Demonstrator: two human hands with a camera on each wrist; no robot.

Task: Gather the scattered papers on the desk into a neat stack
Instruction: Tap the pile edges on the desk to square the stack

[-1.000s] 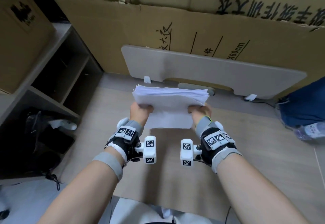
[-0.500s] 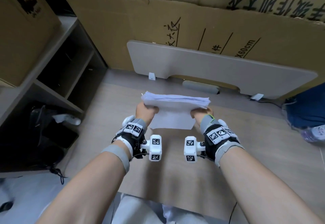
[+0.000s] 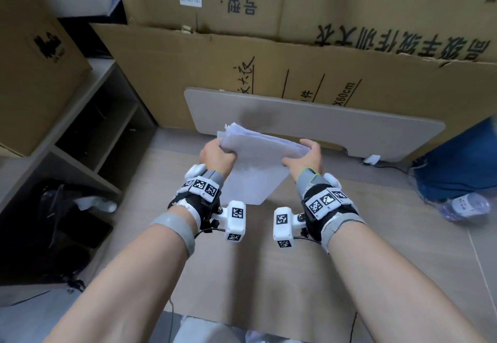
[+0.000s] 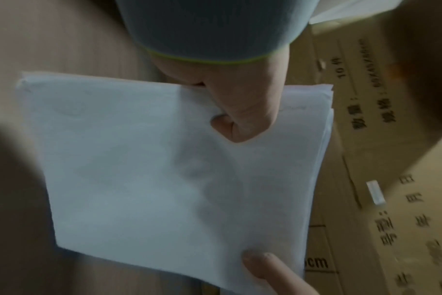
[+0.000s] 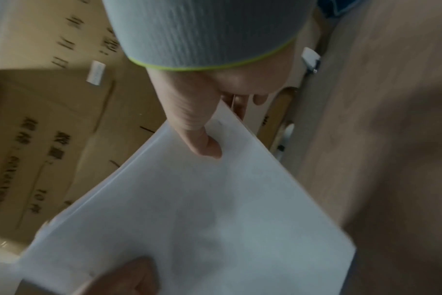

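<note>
The stack of papers (image 3: pixel 258 165) is held above the bench (image 3: pixel 349 248), tilted, with its top edges uneven. The left hand (image 3: pixel 216 155) has its grip closed on the left edge; the right hand (image 3: pixel 306 158) pinches the right edge, thumb on top. Cardboard boxes (image 3: pixel 269 55) stand behind.

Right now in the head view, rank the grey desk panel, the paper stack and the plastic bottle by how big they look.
1. grey desk panel
2. paper stack
3. plastic bottle, partly cut off
</note>
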